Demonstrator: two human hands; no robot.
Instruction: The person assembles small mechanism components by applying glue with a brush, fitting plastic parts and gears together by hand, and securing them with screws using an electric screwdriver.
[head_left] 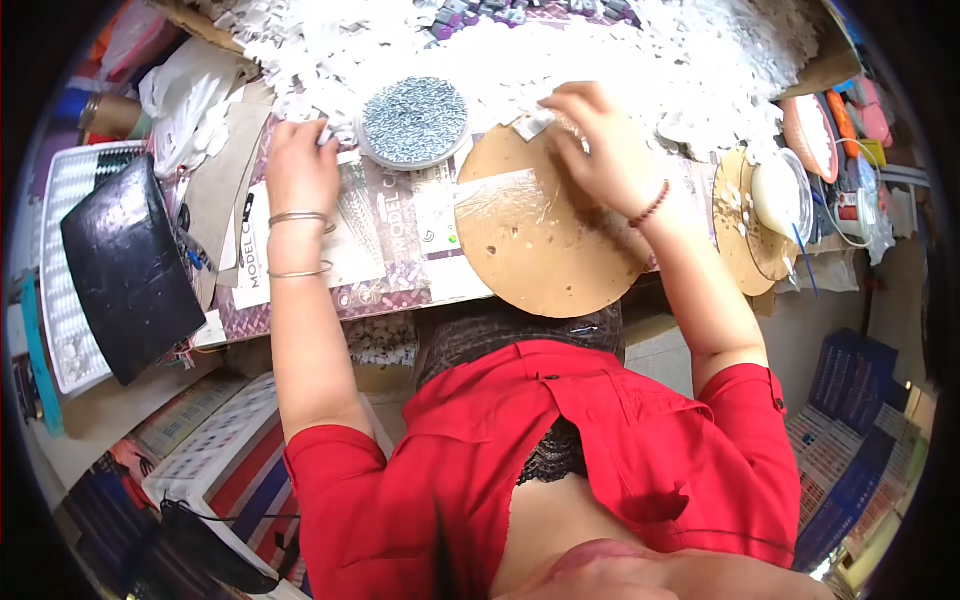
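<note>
My left hand [303, 165] is at the left of the round clear dish [415, 122], which is full of tiny silvery-blue pieces. Its fingers curl together; a small greyish bit shows at their tips, too small to name. My right hand [605, 150] reaches over the far right part of a round tan board [550, 255]. Its thumb and forefinger stand apart, close to a small pale square piece [532, 124] at the board's far edge. A clear strip with fine strands [497, 195] lies across the board's left part.
White scraps [640, 55] heap over the table's far side, with purple-and-black pieces [490, 14] at the top. A black curved panel [130, 270] leans on a white slotted tray [75, 340] at left. A second tan board [735, 215] and a white-filled bowl [780, 200] are at right.
</note>
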